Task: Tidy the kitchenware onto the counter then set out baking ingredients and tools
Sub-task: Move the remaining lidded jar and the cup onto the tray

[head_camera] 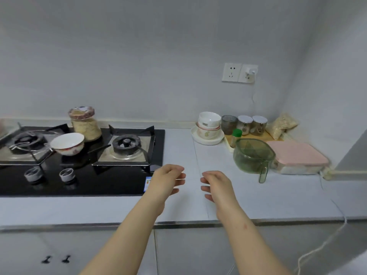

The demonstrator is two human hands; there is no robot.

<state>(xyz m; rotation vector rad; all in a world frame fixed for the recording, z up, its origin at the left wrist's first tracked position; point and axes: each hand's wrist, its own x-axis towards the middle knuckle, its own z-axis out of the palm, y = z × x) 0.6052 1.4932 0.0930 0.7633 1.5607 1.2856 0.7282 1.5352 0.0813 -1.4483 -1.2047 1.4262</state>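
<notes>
A jar (pixel 86 124) of pale grains stands just behind a bowl (pixel 67 143) on the hob (pixel 119 185).

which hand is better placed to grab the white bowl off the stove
Left, probably. The left hand is empty beside the stove, nearer the white bowl; the right hand, also empty, is farther along the counter and would cross the left arm.
</notes>
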